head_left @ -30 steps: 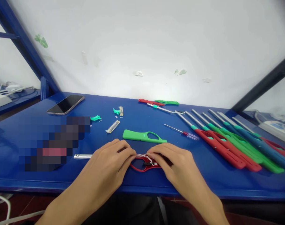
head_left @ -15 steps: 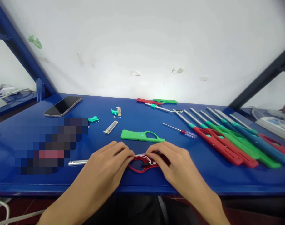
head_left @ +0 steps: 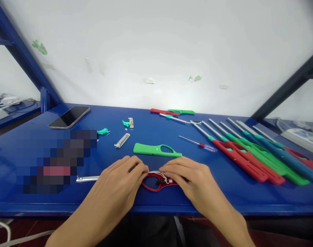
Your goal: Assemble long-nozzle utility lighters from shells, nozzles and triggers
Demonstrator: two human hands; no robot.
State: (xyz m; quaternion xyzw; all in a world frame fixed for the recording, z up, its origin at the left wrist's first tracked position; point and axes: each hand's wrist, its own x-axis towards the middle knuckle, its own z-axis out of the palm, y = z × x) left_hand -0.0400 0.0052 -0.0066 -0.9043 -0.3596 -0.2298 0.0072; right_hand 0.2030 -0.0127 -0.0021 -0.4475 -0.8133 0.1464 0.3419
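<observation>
Near the front edge of the table lies a red gas lighter (head_left: 153,188) with its handle opened up, showing white wires (head_left: 156,172) and a black part inside. Its metal tube (head_left: 88,179) sticks out to the left beyond my left hand. My left hand (head_left: 125,176) is closed on the lighter's left part, fingertips at the wires. With pinched fingers, my right hand (head_left: 194,176) grips the handle's right part and touches the wires; the palms hide much of the lighter. Just beyond my hands lies a green handle shell (head_left: 148,149).
Several assembled lighters (head_left: 238,159) lie at right, beside a screwdriver (head_left: 201,145). Clear fuel tanks (head_left: 122,140) and teal triggers (head_left: 103,131) are left of centre. A phone (head_left: 70,117) lies far left. Red shell (head_left: 161,111) and green shell (head_left: 183,112) lie by the wall.
My right fingers have shifted slightly along the wires and lie flatter together. My left hand keeps its grip, and the lighter has hardly moved.
</observation>
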